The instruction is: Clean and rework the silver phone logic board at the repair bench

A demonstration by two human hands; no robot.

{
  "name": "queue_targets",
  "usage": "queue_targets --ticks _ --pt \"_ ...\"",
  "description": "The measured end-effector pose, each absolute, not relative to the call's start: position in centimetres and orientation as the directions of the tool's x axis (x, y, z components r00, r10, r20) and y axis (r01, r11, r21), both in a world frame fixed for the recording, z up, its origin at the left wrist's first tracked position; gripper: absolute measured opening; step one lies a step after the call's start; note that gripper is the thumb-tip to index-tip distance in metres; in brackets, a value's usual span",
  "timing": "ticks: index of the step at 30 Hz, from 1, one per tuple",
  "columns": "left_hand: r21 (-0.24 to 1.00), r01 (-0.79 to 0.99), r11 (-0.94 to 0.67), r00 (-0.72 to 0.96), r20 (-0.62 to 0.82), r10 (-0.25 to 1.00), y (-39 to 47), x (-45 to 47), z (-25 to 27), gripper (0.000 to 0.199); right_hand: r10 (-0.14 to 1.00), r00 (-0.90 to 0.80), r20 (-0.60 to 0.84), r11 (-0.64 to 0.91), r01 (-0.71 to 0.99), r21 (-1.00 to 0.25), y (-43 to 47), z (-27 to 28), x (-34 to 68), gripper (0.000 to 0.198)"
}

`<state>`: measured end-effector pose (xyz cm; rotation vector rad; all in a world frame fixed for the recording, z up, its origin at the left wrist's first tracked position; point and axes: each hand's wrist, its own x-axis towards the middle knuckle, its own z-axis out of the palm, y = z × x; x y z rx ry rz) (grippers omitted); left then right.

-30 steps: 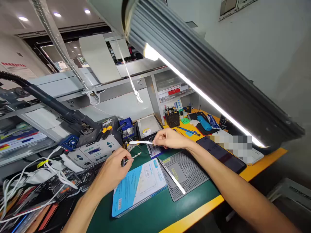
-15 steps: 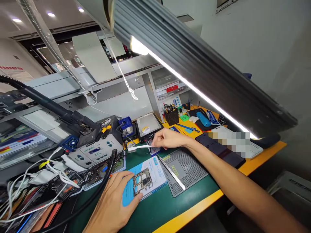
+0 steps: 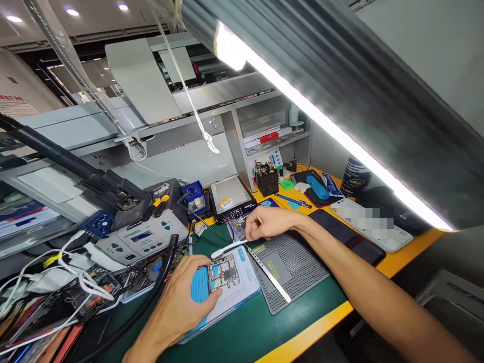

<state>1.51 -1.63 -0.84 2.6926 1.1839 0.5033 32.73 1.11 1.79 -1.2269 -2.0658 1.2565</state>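
A phone circuit board (image 3: 229, 272) lies on a blue-and-white flat box (image 3: 242, 290) on the green mat. My left hand (image 3: 181, 297) grips the board at its left side, with the thumb at the near edge and fingers at the far edge. Pinched in my right hand (image 3: 270, 223) is a white toothbrush (image 3: 229, 248). Its head is at the board's far edge; I cannot tell whether the bristles touch it. Right of the box, a thin metal strip with holes (image 3: 269, 276) lies on a grey textured pad (image 3: 302, 267).
A long bright lamp (image 3: 340, 136) hangs low overhead. At the left stand a grey soldering station (image 3: 145, 239), a black hose (image 3: 166, 282) and tangled white cables (image 3: 83, 272). A dark phone (image 3: 348, 234) and a white device (image 3: 372, 227) lie right of my right arm.
My right hand has brought the toothbrush down and nearer, from above the mat to the board's far edge. My left hand keeps hold of the board. The camera view has shifted slightly.
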Motion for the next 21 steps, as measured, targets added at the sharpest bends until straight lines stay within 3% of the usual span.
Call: queue_targets --ticks 4,21 --pt "0.297 0.658 -0.692 0.638 0.27 0.722 -1.3 1.2 -2.2 0.036 0.846 -0.521 -0.112 0.203 0.51 -0.836 1.0 1.6 31.6 0.018" --pt "0.473 0.702 -0.532 0.537 0.138 0.832 -1.8 0.4 -2.9 0.048 0.872 -0.481 -0.094 0.248 0.599 -0.761 0.0 2.3 29.7 0.014"
